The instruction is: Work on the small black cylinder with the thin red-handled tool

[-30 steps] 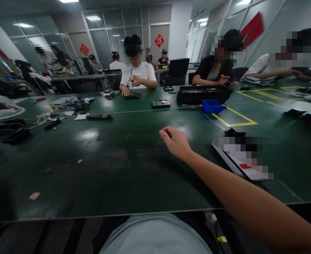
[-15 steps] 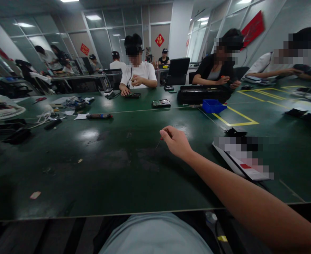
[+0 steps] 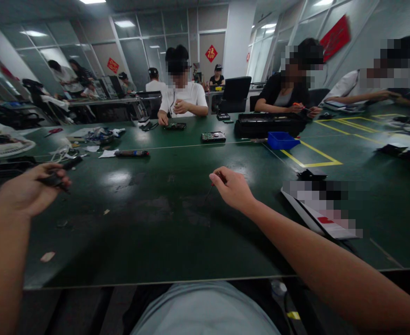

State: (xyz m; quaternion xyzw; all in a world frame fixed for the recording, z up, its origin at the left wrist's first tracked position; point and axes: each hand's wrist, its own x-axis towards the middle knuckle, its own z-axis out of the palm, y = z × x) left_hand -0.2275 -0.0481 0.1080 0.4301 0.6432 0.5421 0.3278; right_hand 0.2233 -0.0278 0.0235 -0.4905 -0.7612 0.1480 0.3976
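Note:
My right hand [image 3: 233,187] is closed over the middle of the green table [image 3: 128,246]. It grips a slim screwdriver [image 3: 209,191], whose thin shaft slants down to the left from a reddish collar; most of the handle is hidden in the fingers. At the left, my left hand [image 3: 30,188] is raised above the table with fingers curled round a small dark part [image 3: 53,179], its exact kind unclear. Just beyond those fingers lies a black block-like piece [image 3: 72,163]. A brown and black cylindrical tool [image 3: 132,153] rests farther back.
Across the table sit a circuit-board drive [image 3: 213,137], a blue bin [image 3: 282,140] and a long black casing [image 3: 269,124]. White papers [image 3: 330,223] lie at right. Cables and scraps [image 3: 98,136] clutter the back left. Co-workers [image 3: 184,100] sit opposite.
My left hand has come into view from the left with a dark part in it. My right hand stays nearly in place with the screwdriver.

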